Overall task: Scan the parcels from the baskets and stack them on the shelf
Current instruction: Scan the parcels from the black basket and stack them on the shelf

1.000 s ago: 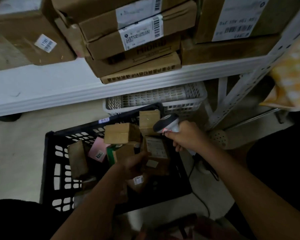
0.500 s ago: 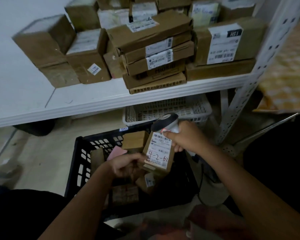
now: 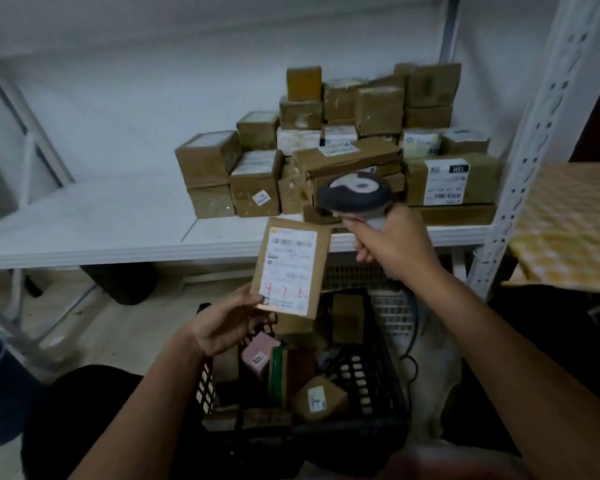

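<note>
Honestly the weak spot is the left hand: it's only pinching the flat brown parcel by its bottom left corner, thumb on the label side, so the whole thing stands up in the air above the black basket with nothing else supporting it. If that pinch slips it probably drops straight back into the basket among the other parcels, like the pink one, and gets mixed up again. The right hand is wrapped tight around the handle of the scanner, head sitting just up and right of the parcel's top edge, but to me it looks aimed past the barcode strip near the top of the label, so a missed read seems likely unless 1 of them tilts. The red handwriting lower down on the label, something like 4-2-6, shouldn't matter for the scan. Further out, the stack of parcels on the shelf is piled unevenly near the right upright, and shoving 1 more in carelessly could topple the small boxes on top. The scanner cable trailing down by the basket also looks like a snag risk.
</note>
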